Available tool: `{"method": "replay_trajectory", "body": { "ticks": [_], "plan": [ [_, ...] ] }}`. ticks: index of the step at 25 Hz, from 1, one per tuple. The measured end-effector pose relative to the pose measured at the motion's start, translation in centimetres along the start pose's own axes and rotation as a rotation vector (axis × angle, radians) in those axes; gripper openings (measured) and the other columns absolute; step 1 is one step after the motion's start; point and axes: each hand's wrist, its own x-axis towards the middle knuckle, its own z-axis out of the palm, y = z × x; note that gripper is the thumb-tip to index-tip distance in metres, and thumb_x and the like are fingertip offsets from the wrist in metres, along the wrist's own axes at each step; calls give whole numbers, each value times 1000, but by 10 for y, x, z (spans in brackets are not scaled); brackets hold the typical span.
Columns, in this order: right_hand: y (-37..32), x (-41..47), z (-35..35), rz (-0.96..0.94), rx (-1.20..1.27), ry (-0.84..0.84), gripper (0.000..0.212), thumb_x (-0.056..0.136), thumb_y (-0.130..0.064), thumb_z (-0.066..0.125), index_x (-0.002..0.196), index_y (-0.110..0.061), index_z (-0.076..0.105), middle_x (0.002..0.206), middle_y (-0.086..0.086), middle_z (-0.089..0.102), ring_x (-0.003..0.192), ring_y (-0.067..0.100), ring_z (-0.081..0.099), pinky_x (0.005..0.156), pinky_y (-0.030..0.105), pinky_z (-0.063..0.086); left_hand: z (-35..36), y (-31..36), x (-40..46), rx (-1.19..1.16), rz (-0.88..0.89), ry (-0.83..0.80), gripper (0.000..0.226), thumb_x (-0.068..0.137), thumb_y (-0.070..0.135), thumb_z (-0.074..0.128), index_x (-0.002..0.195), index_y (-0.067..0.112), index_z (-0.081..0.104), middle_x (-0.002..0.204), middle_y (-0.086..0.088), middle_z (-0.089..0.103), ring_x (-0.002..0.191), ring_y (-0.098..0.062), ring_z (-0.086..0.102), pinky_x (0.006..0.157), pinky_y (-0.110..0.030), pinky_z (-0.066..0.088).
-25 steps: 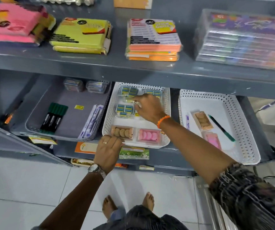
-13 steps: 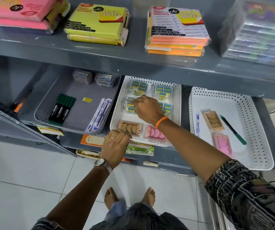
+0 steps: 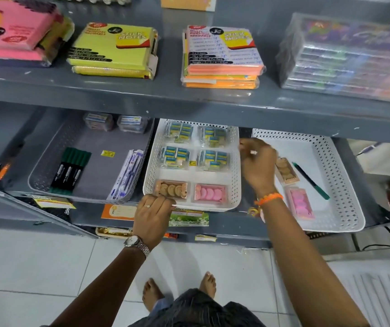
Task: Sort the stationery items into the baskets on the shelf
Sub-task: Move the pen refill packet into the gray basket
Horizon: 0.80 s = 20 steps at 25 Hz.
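Three baskets stand on the lower shelf. The middle white basket point(image 3: 150, 172) holds several packs of blue-and-yellow erasers point(image 3: 177, 155), a tan eraser pack point(image 3: 171, 190) and a pink one point(image 3: 210, 193). My left hand point(image 3: 152, 214) grips this basket's front rim. My right hand point(image 3: 257, 161) hovers between the middle basket and the right white basket point(image 3: 337, 175), fingers loosely curled with nothing visible in them. The right basket holds a tan pack point(image 3: 285, 172), a pink pack point(image 3: 300, 205) and a green pen point(image 3: 310, 180). The grey basket point(image 3: 47, 166) at left holds green markers point(image 3: 71, 169) and a pen pack point(image 3: 126, 174).
The upper shelf point(image 3: 142, 95) overhangs the baskets and carries pink sticky notes point(image 3: 12, 34), yellow sticky notes point(image 3: 116, 49), orange sticky notes point(image 3: 222, 57) and a stack of clear cases point(image 3: 347, 57). Price labels line the shelf front. White floor tiles and bare feet lie below.
My right hand has left the eraser packs in the middle basket and moved right, over the gap toward the right basket. My left hand stays on the basket's front rim.
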Motion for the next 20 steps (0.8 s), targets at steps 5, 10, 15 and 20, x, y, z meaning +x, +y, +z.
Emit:
{"method": "replay_trajectory", "body": {
  "ticks": [5, 10, 15, 20],
  "plan": [
    [66, -22, -42, 416, -389, -1, 18, 88, -12, 63, 99, -4, 76, 105, 19, 75, 102, 39, 70, 90, 41, 57, 1, 0, 0, 31, -17, -23, 31, 67, 1, 82, 83, 16, 60, 78, -6, 64, 71, -31, 59, 75, -38, 39],
    [73, -27, -30, 577, -403, -104, 26, 84, -10, 65, 107, 0, 67, 109, 20, 73, 106, 39, 68, 90, 40, 55, 1, 0, -1, 58, 25, 14, 9, 80, 5, 66, 83, 13, 63, 79, -7, 65, 72, -31, 58, 76, -38, 39],
    [76, -31, -29, 570, -397, -120, 23, 82, -6, 64, 104, -2, 71, 106, 22, 74, 105, 42, 68, 91, 41, 55, 2, 1, 0, 70, 21, 37, 20, 91, 13, 48, 80, 11, 65, 78, -8, 65, 71, -32, 58, 73, -39, 39],
    [71, -28, -40, 618, -214, -28, 19, 83, -14, 73, 100, -8, 79, 106, 17, 77, 103, 36, 70, 93, 39, 56, 4, -2, -2, 72, 18, 19, 14, 87, 8, 51, 83, 13, 63, 80, -8, 65, 74, -32, 57, 75, -38, 37]
  ]
}}
